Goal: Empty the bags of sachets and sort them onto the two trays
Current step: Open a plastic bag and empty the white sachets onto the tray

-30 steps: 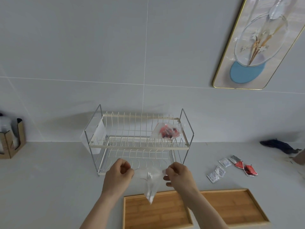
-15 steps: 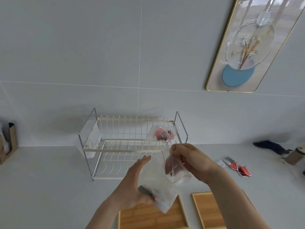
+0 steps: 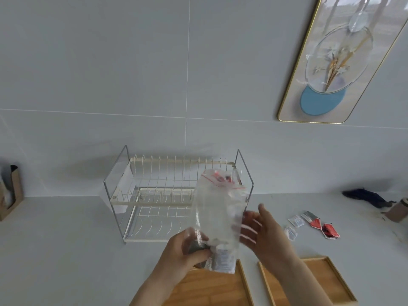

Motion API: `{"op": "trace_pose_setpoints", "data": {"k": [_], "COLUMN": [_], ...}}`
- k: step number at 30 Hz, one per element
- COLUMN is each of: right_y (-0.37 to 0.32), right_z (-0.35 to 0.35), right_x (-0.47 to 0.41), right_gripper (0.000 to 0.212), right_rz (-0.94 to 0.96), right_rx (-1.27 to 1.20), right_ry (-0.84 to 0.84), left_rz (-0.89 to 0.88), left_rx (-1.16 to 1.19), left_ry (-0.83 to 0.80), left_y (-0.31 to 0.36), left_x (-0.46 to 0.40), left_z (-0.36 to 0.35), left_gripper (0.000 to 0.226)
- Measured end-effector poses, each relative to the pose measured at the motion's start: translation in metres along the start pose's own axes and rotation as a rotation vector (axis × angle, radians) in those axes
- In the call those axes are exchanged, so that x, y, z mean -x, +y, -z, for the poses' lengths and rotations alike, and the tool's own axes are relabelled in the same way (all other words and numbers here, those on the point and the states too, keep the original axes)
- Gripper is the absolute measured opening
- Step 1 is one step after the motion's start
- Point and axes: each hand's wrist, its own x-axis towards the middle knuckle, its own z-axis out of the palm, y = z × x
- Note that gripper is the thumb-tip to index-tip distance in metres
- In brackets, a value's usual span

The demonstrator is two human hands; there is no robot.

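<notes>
My left hand [image 3: 187, 250] grips the lower end of a clear zip bag [image 3: 217, 219] that stands upright, its red-lined mouth at the top. White and grey sachets [image 3: 221, 259] sit in the bag's bottom by my fingers. My right hand [image 3: 262, 233] is just right of the bag, fingers spread and blurred, holding nothing. Below lie two wooden trays: the left tray [image 3: 212, 288] and the right tray [image 3: 309, 281]. A second bag with red sachets is partly hidden behind the held bag, on the rack's upper shelf.
A white wire dish rack [image 3: 159, 195] stands against the wall behind my hands. Loose white and red sachets [image 3: 313, 224] lie on the counter to the right. A dark cloth [image 3: 364, 195] and a beige cup [image 3: 397, 212] are at far right, a cardboard holder [image 3: 11, 195] at far left.
My right hand let go of the bag's mouth and drew away to the right with its fingers spread. My left hand now holds the bag upright by its bottom end.
</notes>
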Motion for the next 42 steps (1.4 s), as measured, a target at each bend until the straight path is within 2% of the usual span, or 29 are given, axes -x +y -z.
{"op": "trace_pose_setpoints", "data": {"k": [3, 6, 7, 9, 11, 12, 16, 20, 23, 26, 30, 34, 38, 42], "right_y": [0.051, 0.090, 0.098, 0.108, 0.113, 0.115, 0.111, 0.105, 0.106, 0.103, 0.101, 0.098, 0.097, 0.099], "right_z": [0.011, 0.007, 0.003, -0.004, -0.009, -0.010, -0.004, 0.016, 0.029, 0.034, 0.036, 0.034, 0.030, 0.031], "right_x": [0.011, 0.028, 0.035, 0.040, 0.035, 0.031, 0.020, 0.014, 0.008, 0.004, -0.004, -0.013, -0.019, -0.024], "right_gripper": [0.077, 0.096, 0.095, 0.068, 0.037, 0.029, 0.028, 0.024, 0.020, 0.016, 0.009, 0.009, 0.014, 0.012], "right_rz": [-0.135, -0.227, -0.235, -0.207, -0.166, -0.160, -0.133, -0.127, -0.112, -0.090, -0.056, -0.062, -0.009, 0.077], "right_rx": [-0.041, 0.053, 0.075, 0.108, 0.087, 0.055, 0.015, 0.082, 0.165, 0.296, 0.525, 0.668, 0.838, 1.004], "right_ry": [0.049, -0.004, -0.030, -0.080, -0.037, -0.006, 0.060, 0.127, 0.185, 0.211, 0.197, 0.118, 0.032, 0.036], "left_rz": [0.050, 0.087, 0.110, 0.147, 0.156, 0.163, 0.191, 0.193, 0.147, 0.060, -0.093, -0.134, -0.049, 0.001], "left_rx": [0.084, 0.107, 0.118, 0.133, 0.122, 0.116, 0.087, 0.077, 0.053, -0.135, -0.518, -0.751, -0.789, -0.692], "left_ry": [0.136, 0.266, 0.291, 0.308, 0.303, 0.309, 0.345, 0.416, 0.505, 0.533, 0.466, 0.196, 0.021, -0.004], "left_y": [-0.014, -0.029, -0.034, -0.044, -0.051, -0.055, -0.068, -0.070, -0.069, -0.072, -0.064, -0.062, -0.072, -0.084], "left_x": [0.001, 0.000, 0.000, 0.001, 0.002, 0.002, 0.001, 0.004, 0.001, -0.011, -0.027, -0.043, -0.050, -0.052], "left_z": [-0.003, -0.011, -0.014, -0.020, -0.027, -0.029, -0.029, -0.013, 0.003, 0.022, 0.031, 0.018, -0.007, -0.017], "left_gripper": [0.040, 0.051, 0.053, 0.050, 0.045, 0.044, 0.030, 0.050, 0.054, 0.062, 0.058, 0.058, 0.060, 0.029]}}
